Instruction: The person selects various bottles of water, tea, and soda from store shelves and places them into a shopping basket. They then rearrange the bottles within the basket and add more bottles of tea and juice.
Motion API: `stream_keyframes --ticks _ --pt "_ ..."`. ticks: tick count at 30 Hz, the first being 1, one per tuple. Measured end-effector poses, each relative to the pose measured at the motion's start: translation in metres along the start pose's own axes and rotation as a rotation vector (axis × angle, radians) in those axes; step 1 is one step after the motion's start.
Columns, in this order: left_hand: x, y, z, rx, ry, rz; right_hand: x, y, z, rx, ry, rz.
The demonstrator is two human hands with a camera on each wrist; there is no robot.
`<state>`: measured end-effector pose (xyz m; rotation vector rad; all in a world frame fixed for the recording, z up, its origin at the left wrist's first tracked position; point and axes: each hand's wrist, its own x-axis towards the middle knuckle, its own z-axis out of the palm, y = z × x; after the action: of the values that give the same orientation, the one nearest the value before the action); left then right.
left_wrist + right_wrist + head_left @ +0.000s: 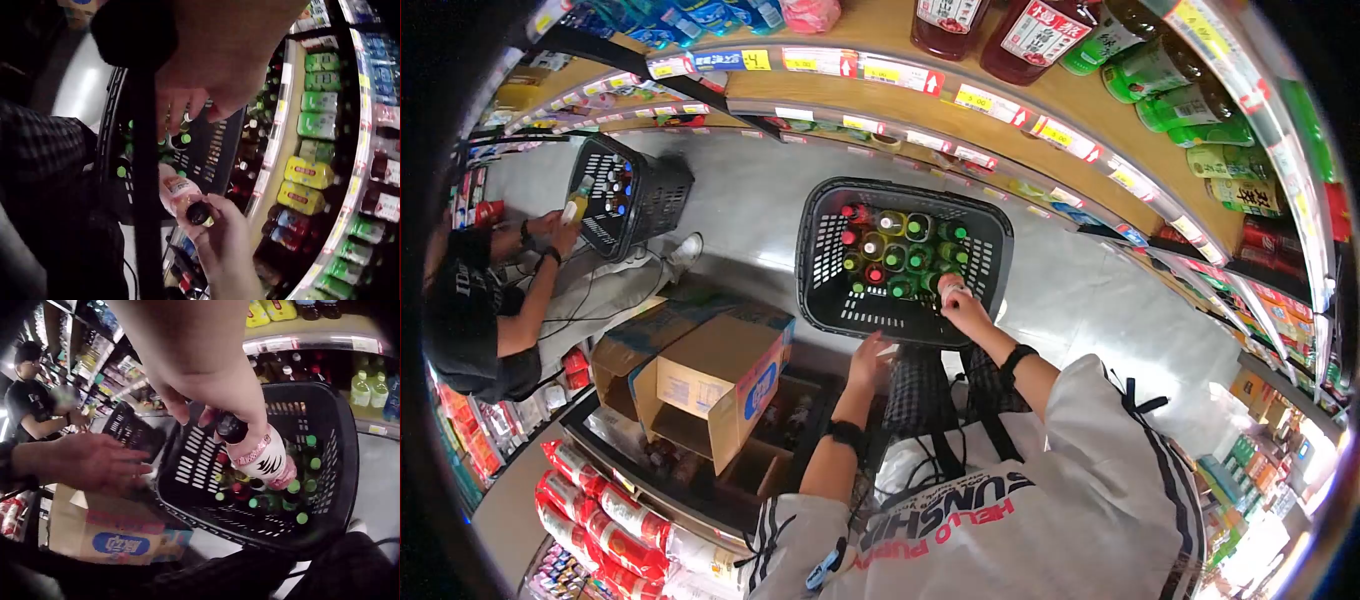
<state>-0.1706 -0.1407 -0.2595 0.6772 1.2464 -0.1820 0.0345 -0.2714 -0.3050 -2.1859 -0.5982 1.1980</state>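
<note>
Drink shelving [1000,110] curves round beyond and to the right of the grip, full of bottles. Black plastic basket [900,190] sits directly under the grip, and the right hand [963,308] is over its near right corner. A second person [480,300] crouches well off to the left of the grip with another black basket [650,200]. Open cardboard box [720,380] is down-left of the grip, beside the basket's near left corner. Packed bottles [900,255] stand upright in the basket just beyond and left of the grip, with green and red caps up. Right hand pinches one small bottle [262,456] at its dark cap: white and pink label, body hanging below the fingers, tilted, inside the basket opening, just above the packed caps. Left hand [868,360] is flat, fingers straight and holding nothing, left of the grip at the basket's near outer wall. Can't tell if it touches.
</note>
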Motion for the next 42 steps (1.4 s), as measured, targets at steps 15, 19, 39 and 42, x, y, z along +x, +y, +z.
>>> stream_keyframes --ticks 15,19,39,42 --pt "-0.029 -0.08 0.009 -0.044 0.228 -0.058 0.153 0.097 0.061 -0.068 0.099 0.154" --pt "-0.031 -0.098 0.022 -0.088 0.198 -0.005 0.16 0.139 0.104 -0.08 0.053 -0.057" --pt "-0.124 -0.019 0.086 0.182 0.125 0.543 -0.011 0.174 -0.168 0.205 -0.198 0.147" --pt "-0.207 0.022 0.106 0.465 0.154 0.728 -0.011 0.209 -0.235 0.1 -0.091 0.081"
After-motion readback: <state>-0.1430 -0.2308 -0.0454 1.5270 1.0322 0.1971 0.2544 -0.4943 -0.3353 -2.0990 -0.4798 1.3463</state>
